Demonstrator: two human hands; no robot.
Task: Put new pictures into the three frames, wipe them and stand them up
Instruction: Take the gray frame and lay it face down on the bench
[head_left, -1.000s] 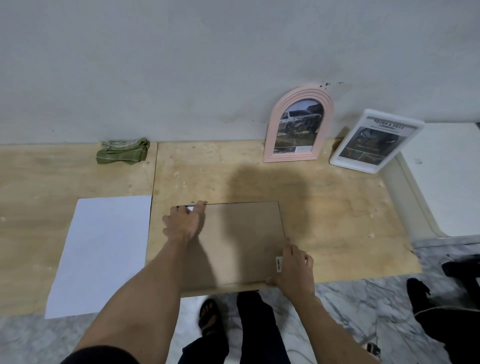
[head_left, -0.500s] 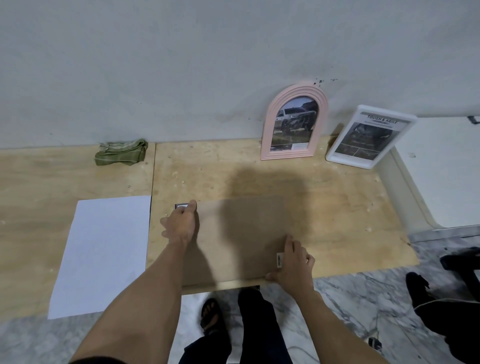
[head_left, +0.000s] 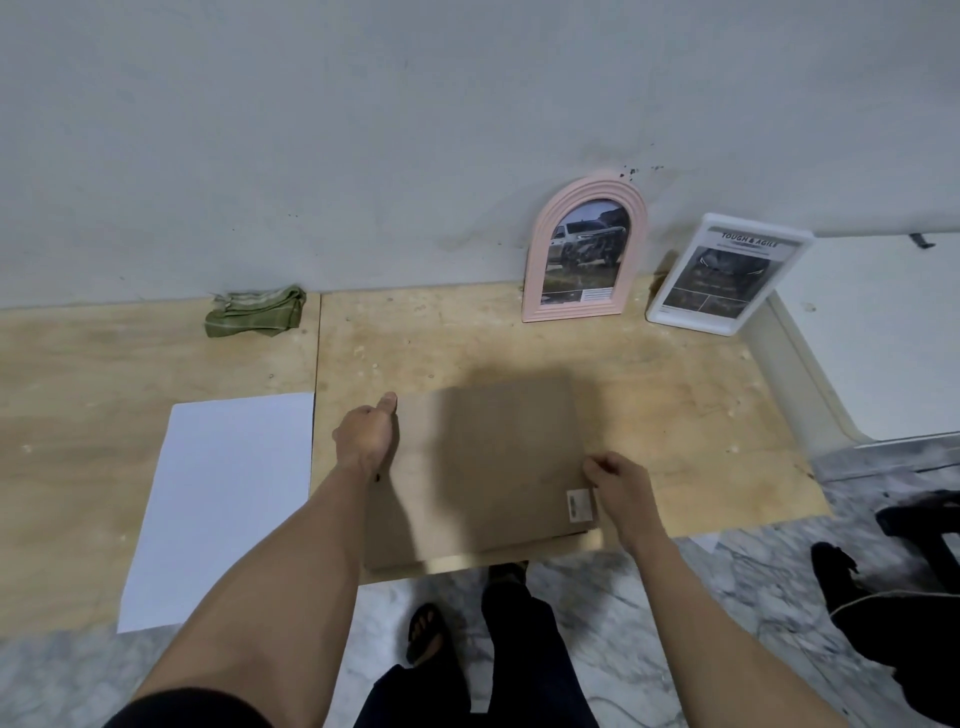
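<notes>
Brown backing board (head_left: 483, 467) lies face-down on the counter (head_left: 675, 415); what is under it is hidden. Left hand (head_left: 366, 441): fingers curl under the board's edge, fingertips out of sight. Right hand (head_left: 618, 491) covers the board's right edge; grip not readable. Label (head_left: 579, 505) text too small. Small print in the white frame (head_left: 727, 273) blurred. Both arms cut by the bottom edge.

The backing board (head_left: 483, 467) is plain brown with a small white label (head_left: 578, 504). The tabletop (head_left: 675, 405) is pale yellowish plywood with light specks. The sheet (head_left: 218, 499) is plain white. The cloth (head_left: 254, 313) is olive green with faint pale stripes. 1 frame (head_left: 535, 270) is pink, the other (head_left: 795, 249) white. The floor (head_left: 701, 613) is grey-veined white marble. The wall (head_left: 363, 130) is pale grey.
</notes>
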